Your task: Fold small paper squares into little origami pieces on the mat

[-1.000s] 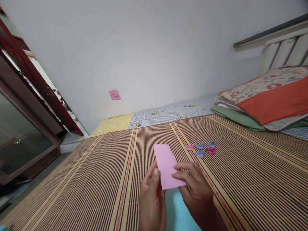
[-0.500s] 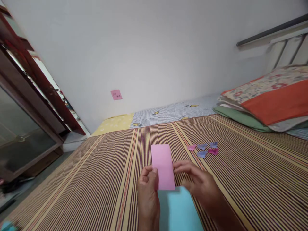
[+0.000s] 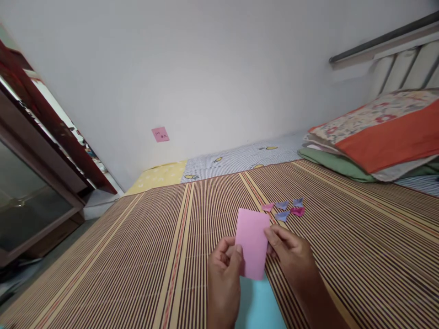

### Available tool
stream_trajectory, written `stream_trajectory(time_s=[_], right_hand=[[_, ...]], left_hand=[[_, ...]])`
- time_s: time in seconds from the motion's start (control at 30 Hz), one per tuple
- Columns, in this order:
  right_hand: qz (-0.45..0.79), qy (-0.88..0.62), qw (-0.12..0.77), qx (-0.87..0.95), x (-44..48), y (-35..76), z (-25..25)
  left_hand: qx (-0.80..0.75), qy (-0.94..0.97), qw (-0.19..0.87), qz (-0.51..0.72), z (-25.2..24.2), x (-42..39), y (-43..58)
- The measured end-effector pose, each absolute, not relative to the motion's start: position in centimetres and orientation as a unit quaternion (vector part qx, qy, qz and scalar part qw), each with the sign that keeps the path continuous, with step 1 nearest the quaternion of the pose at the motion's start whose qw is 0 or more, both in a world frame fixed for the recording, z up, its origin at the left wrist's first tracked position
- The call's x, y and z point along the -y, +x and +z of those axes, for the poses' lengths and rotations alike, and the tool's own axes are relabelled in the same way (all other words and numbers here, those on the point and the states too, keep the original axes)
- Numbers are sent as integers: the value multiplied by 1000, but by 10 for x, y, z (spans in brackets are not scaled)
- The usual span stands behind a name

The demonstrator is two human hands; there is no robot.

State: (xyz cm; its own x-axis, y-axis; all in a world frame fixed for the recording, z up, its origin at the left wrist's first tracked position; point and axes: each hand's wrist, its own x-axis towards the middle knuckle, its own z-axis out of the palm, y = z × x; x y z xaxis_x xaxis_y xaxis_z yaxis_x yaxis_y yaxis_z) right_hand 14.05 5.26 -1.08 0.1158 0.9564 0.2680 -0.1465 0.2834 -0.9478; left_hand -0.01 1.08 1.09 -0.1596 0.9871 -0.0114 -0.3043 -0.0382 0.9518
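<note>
A pink paper rectangle is held up over a striped bamboo mat. My left hand pinches its lower left edge with curled fingers. My right hand grips its right edge, thumb on the front. Below the hands lies a light blue sheet, partly hidden by them. Several small folded paper pieces, pink, purple and magenta, lie on the mat just beyond the pink paper.
Folded bedding and an orange-and-floral pillow are stacked at the right. A white wall with a pink sticky note stands behind. A dark wood cabinet with glass stands at the left, beyond the mat's edge.
The pink paper has turned from leaning left to leaning slightly right and shifted right. My right hand has closed on its right edge.
</note>
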Motion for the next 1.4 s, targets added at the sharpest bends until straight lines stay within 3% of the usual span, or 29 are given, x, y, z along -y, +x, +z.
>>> stream_trajectory(time_s=[0.2,0.47,0.8,1.0,1.17,1.27,1.4], right_hand=[[255,-427,638,588,-42,135,2],[444,-388,625,511,-43,140,2],[199,-417,646,607,-43,136,0],[467,-398,617,493,-42,135,-2],[518,-373,625,449,-45,135,-7],[470,-400,637,462,-44,134,-8],[281,-456,655,532,-39,130,-2]], left_hand=[[-478,432,469,604,12,-9,1],[-455,414,511,600,10,-9,-3],[-471,432,479,602,7,-11,-2],[-445,409,532,594,10,-9,0],[-413,388,573,592,10,-8,2],[-422,392,565,590,10,-8,3],[-444,415,533,588,11,-8,4]])
